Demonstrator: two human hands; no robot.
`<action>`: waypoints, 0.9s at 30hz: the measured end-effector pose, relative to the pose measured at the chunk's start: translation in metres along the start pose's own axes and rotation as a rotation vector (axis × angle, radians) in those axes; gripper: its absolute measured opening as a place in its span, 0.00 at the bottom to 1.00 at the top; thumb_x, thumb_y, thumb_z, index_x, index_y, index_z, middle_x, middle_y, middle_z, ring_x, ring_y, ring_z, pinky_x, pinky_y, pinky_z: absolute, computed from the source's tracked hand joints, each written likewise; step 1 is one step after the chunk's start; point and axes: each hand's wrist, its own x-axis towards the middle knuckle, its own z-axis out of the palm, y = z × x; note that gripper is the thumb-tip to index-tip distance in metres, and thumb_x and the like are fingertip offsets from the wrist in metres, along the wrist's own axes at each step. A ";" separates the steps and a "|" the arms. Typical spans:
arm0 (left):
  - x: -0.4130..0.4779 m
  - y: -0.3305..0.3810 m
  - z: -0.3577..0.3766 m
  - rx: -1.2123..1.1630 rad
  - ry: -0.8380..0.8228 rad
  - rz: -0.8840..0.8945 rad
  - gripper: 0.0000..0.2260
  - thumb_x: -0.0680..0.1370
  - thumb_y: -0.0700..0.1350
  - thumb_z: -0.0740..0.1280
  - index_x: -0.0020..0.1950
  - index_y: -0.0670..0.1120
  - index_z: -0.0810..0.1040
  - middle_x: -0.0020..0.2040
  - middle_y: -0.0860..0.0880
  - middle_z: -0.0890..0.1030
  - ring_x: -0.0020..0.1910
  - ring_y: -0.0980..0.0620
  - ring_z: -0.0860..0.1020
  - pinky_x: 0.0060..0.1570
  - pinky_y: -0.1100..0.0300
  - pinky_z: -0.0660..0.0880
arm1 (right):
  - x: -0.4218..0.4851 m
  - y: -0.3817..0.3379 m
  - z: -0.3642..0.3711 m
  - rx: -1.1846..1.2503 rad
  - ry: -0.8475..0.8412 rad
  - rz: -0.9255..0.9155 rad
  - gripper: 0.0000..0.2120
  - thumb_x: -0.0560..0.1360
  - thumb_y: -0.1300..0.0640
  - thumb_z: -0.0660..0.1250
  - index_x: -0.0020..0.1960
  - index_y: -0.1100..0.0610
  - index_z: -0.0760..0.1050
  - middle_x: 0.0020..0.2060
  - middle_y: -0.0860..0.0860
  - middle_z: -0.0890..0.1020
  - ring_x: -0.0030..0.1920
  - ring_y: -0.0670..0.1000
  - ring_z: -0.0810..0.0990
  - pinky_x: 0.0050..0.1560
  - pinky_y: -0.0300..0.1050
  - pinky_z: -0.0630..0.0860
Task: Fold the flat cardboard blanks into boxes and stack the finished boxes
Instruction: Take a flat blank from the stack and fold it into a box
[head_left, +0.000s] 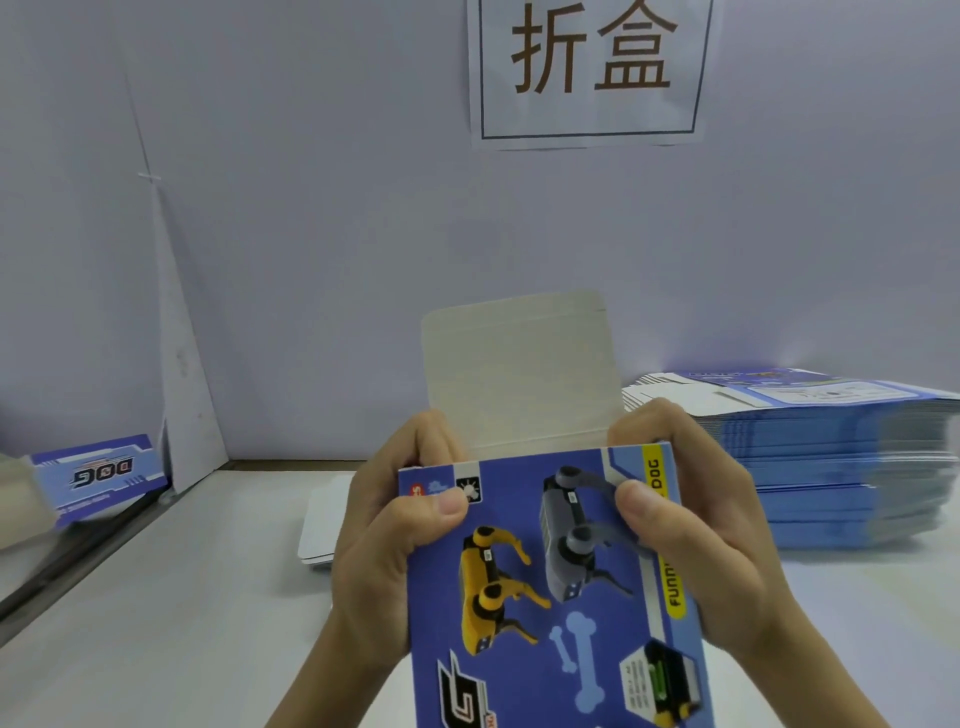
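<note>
Left hand: the left hand (382, 530) grips the upper left corner of the box (561, 597), thumb flat on the printed front, fingers curled round behind the top edge.
Right hand: the right hand (696, 525) grips the upper right corner the same way, thumb on the front, fingers hooked over the top.
Box: held up in the air between both hands, in front of the person and above the table (182, 597); it appears opened into a sleeve, its printed face towards the camera. The lower end is out of view, so I cannot tell if it is closed.
Flap: the plain top flap (519, 374) stands upright behind the fingers, not yet folded down or tucked.
Blanks: a tall pile of blanks (831, 467) lies on the table to the right, near the right hand.
Done box: one blue box (98, 475) lies at the far left, by the wall; it looks finished.
Card: a white card (324, 525) lies on the table behind the left hand.
Progress: early by my judgement; this box needs its top closed and stacking, and most of the pile is left.
</note>
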 end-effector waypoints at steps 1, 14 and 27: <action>0.001 0.000 0.001 -0.044 -0.046 0.004 0.02 0.64 0.43 0.65 0.32 0.50 0.74 0.30 0.51 0.72 0.28 0.55 0.74 0.28 0.63 0.74 | 0.000 0.000 -0.001 0.029 -0.015 -0.001 0.08 0.70 0.50 0.64 0.45 0.53 0.72 0.33 0.55 0.73 0.33 0.59 0.74 0.32 0.53 0.73; 0.007 0.019 0.010 0.809 0.098 0.482 0.12 0.75 0.47 0.63 0.58 0.56 0.68 0.65 0.52 0.74 0.63 0.48 0.75 0.56 0.62 0.75 | 0.001 0.003 0.014 -0.633 0.446 -0.458 0.13 0.76 0.43 0.67 0.47 0.52 0.70 0.60 0.63 0.60 0.56 0.52 0.74 0.58 0.35 0.69; 0.005 -0.017 0.003 0.945 -0.071 0.271 0.51 0.61 0.59 0.77 0.73 0.63 0.46 0.78 0.52 0.47 0.77 0.52 0.54 0.69 0.50 0.68 | -0.008 0.017 0.030 -0.143 0.287 -0.241 0.10 0.77 0.41 0.65 0.50 0.47 0.73 0.59 0.46 0.68 0.58 0.52 0.74 0.59 0.46 0.72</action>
